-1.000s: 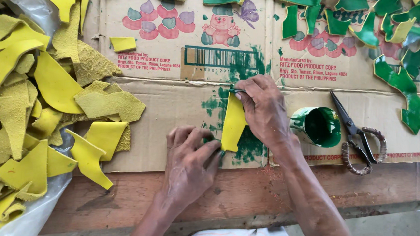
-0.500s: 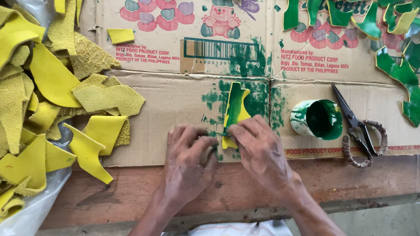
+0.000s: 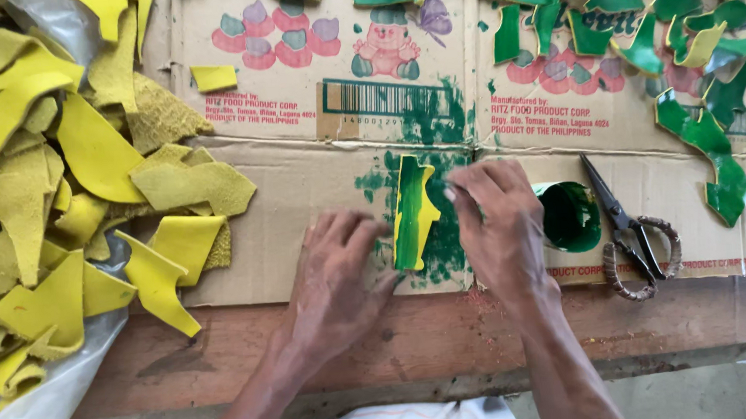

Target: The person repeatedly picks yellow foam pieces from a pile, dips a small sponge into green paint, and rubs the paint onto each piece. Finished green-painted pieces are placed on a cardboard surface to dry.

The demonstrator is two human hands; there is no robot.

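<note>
A yellow leather-like piece (image 3: 414, 213), streaked with green paint along its left side, lies on a paint-stained patch of flattened cardboard (image 3: 302, 197). My left hand (image 3: 338, 269) rests flat on the cardboard, its fingertips at the piece's lower left edge. My right hand (image 3: 501, 227) sits just right of the piece with its fingers bent toward the upper right edge. What those fingers hold, if anything, is hidden. A small cup of green paint (image 3: 570, 216) stands directly right of my right hand.
Scissors (image 3: 624, 227) with wrapped handles lie right of the cup. Several green-painted pieces (image 3: 701, 138) are spread along the top and right. A heap of yellow pieces (image 3: 48, 188) fills the left, partly in a clear plastic bag (image 3: 33, 417). A wooden table edge (image 3: 452, 335) runs below.
My right hand came off the yellow piece and now sits to its right. The left hand drew back to the left. The piece is uncovered and shows green paint.
</note>
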